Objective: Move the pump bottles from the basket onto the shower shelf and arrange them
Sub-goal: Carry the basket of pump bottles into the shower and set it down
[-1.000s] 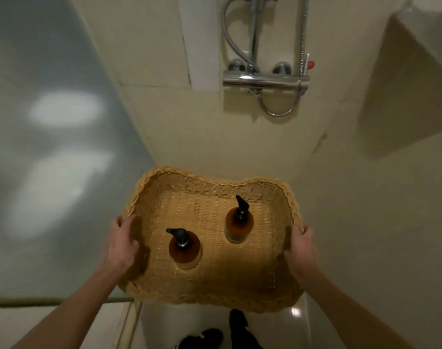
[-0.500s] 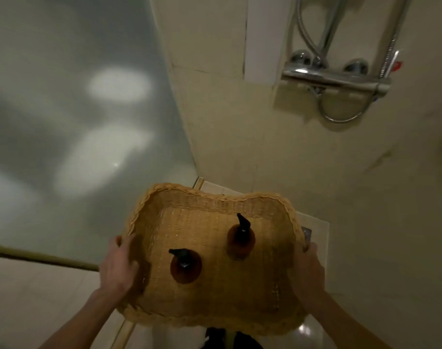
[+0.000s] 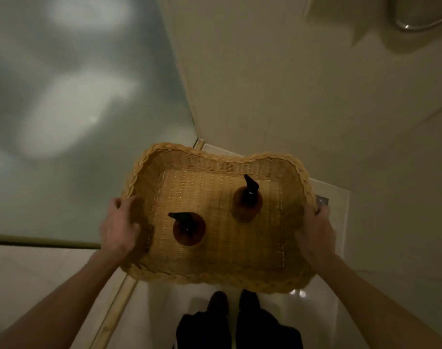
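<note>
A shallow woven basket hangs in front of me, carried by both hands. My left hand grips its left rim and my right hand grips its right rim. Two amber pump bottles with black pumps stand upright inside: one at the front left, one further back and to the right. They stand apart from each other. No shower shelf is in sight.
A frosted glass panel fills the left side, its lower rail running along the floor. A beige tiled wall faces me, with a loop of chrome shower hose at top right. My dark-clad feet stand on the pale shower floor.
The view has tilted down and to the left: the shower mixer has slid out of frame at top right. The basket stays held in both hands, and the bottles stay upright.
</note>
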